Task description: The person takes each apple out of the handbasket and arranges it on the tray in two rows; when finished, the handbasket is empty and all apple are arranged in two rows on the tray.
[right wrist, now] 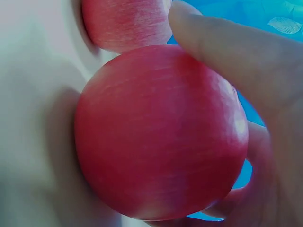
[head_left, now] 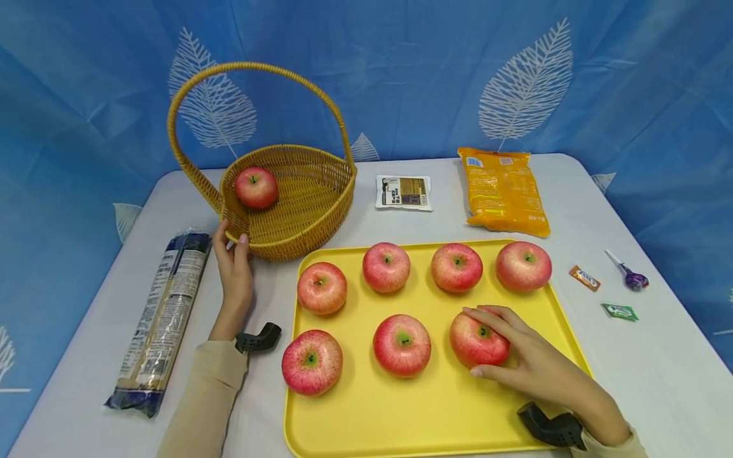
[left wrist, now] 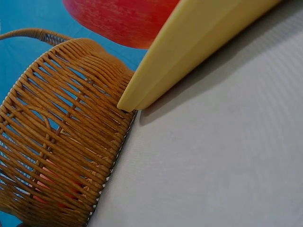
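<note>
My left hand (head_left: 235, 273) holds the near left edge of a woven wicker basket (head_left: 303, 245), with thumb and fingertips at its rim. One red apple (head_left: 256, 187) lies inside the basket, at its left end. Over the yellow tray (head_left: 355, 426), my right hand (head_left: 532, 356) grips a red apple (head_left: 480, 340), its thumb on the near side and fingers across the far side. The right wrist view shows this apple (right wrist: 161, 132) close up between thumb and fingers. Several other apples sit spread on the tray, among them one (head_left: 402, 345) left of the gripped apple.
A long clear-and-blue packet (head_left: 160, 324) lies left of my left arm. Behind the tray are a small white pouch (head_left: 403, 193) and an orange bag (head_left: 504, 191). A lollipop (head_left: 632, 278), an orange-brown wrapped candy (head_left: 585, 278) and a green one (head_left: 620, 312) lie at the right.
</note>
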Available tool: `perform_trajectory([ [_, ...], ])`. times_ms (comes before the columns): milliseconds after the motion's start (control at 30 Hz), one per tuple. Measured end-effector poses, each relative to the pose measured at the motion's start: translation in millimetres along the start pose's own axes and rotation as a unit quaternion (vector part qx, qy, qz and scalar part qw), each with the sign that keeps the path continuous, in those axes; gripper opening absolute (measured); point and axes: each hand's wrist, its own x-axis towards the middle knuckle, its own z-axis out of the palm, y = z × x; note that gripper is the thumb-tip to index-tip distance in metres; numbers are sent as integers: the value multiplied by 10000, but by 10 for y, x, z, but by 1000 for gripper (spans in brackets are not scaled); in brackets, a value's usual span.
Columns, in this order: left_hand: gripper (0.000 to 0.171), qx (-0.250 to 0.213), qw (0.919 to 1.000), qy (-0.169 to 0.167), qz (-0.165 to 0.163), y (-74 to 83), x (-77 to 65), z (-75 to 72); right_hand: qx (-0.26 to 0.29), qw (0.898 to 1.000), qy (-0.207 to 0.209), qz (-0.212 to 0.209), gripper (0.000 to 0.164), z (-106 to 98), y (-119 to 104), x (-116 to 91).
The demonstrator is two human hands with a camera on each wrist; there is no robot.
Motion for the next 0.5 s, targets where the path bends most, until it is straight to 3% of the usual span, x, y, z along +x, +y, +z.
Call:
perform_trajectory([
  [200, 49, -50, 10000, -16, -16, 0, 6, 5, 154, 9993, 175, -280, 75, -25, 16, 12],
  [367, 49, -30, 10000, -8, -21, -4, 0, 2, 560, 9935, 591, -795, 70, -73, 55, 71],
  [500, 48, -116, 9999, -5, 49, 5, -2, 3, 709, 9895, 887, -890, 65, -125, 70, 121],
])
